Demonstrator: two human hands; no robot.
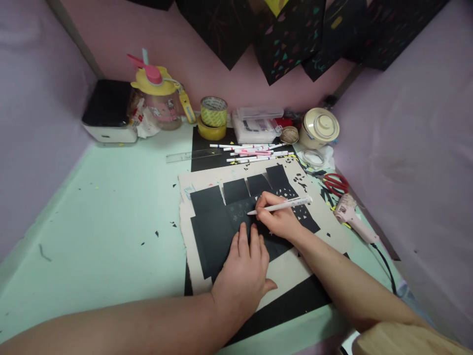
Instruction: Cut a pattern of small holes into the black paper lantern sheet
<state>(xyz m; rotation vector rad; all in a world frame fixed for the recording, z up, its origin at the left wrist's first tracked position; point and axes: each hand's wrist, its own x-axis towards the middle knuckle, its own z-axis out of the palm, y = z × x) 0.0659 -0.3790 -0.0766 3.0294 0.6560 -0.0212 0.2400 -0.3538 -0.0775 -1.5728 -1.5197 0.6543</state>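
A black paper cutout (pixel 212 236) with tabs along its far edge lies flat on a worn cream board (pixel 295 264). My left hand (pixel 246 264) rests on the paper with its fingers spread. In my right hand (pixel 275 214) is a white pen (pixel 286 204), gripped between thumb and fingers, its tip at the paper just beyond my left fingertips. Faint star and curved outlines (pixel 238 213) show on the paper near the tip. Small shapes are cut through the paper's right side, and light shows through them.
Several markers (pixel 254 153) and a clear ruler (pixel 192 156) lie behind the board. Tape rolls (pixel 213 129), a clear plastic case (pixel 254 129) and a drinking bottle (pixel 160 101) line the wall. On the right are red-handled scissors (pixel 336 184), a glue gun (pixel 353 217) with its cord, and black paper scraps.
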